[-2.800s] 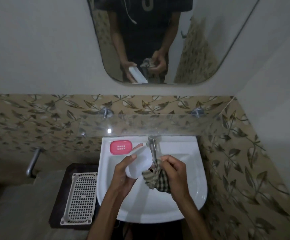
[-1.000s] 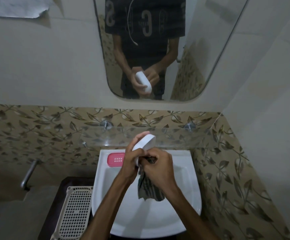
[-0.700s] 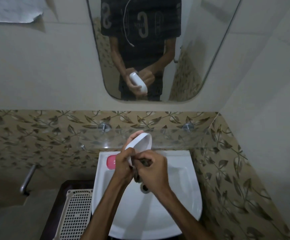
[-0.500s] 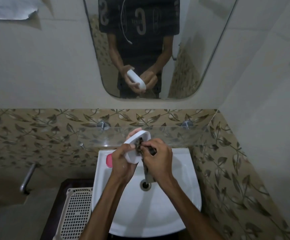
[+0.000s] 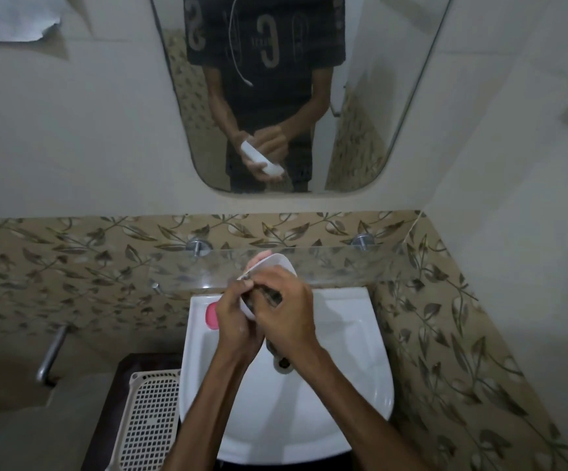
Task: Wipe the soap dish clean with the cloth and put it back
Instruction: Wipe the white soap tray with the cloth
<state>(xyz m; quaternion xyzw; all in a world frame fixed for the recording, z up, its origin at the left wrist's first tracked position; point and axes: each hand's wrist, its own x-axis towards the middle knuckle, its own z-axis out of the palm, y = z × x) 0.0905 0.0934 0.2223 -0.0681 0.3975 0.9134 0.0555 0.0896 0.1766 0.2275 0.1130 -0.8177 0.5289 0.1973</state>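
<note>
1. Left hand [image 5: 233,317] over the back of the sink [image 5: 360,334], fingers curled round the white soap dish [image 5: 277,263] and clamped on it from the left and from behind.
2. Soap dish held tilted on edge above the sink's back rim, just in front of the glass shelf [image 5: 337,266]; upper rim showing above both hands, lower part hidden behind them.
3. Right hand [image 5: 284,312] pressed against the open face of the dish, fingers bent and closed on the dark checked cloth [image 5: 269,297].
4. Cloth bunched between right hand and dish, only a small patch showing between the knuckles; a further bit seemingly hanging below the right wrist, over the drain [image 5: 284,363], too blurred to be sure.
5. Both hands touching each other, thumbs side by side at the near edge of the dish.
6. Pink soap [image 5: 212,316] lying on the sink's back left corner, half hidden by the left hand.
7. White perforated basket [image 5: 150,423] standing just left of the sink's left edge, on a dark surface.
8. Mirror [image 5: 377,96] on the wall above the shelf, reflecting the person's torso and the two hands with the dish between them.
9. Metal pipe [image 5: 51,355] sticking out of the patterned tile wall, well left of the sink.
</note>
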